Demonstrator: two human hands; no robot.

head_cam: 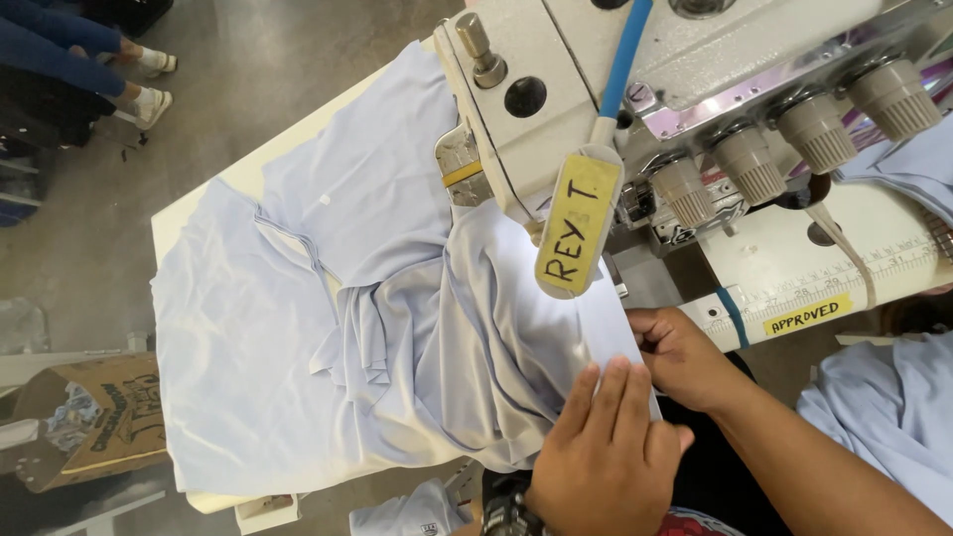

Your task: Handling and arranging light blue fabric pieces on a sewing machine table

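1. Here, at an industrial sewing station, we press our left hand (606, 442) flat on a pale blue, soft knit fabric garment (397, 328), fingers straight and close together, palm down, a dark wristwatch (508, 511) on the wrist.
2. We keep our right hand (680, 355) just beside it, knuckles up, its fingers curled and pinching the edge of the same cloth where it runs toward the machine's foot; the forearm reaches in from the lower right.
3. The garment lies spread and rumpled across a cream-white work table (164, 233), one end tucked under the grey-white metal sewing machine (556, 79), the rest draping toward the table's left edge.
4. A yellow oval tag (578, 223) hangs from a blue cord (623, 60) in front of the machine head, above our hands.
5. Four beige ribbed tension knobs (819, 129) stand in a row on the machine's right side.
6. On the floor at lower left we see an open brown cardboard box (94, 417) holding crumpled scraps; what they are we cannot tell.
7. More pale blue cloth (893, 407) is heaped at the right edge.
8. Another person's legs and sandalled feet (149, 84) show at upper left.
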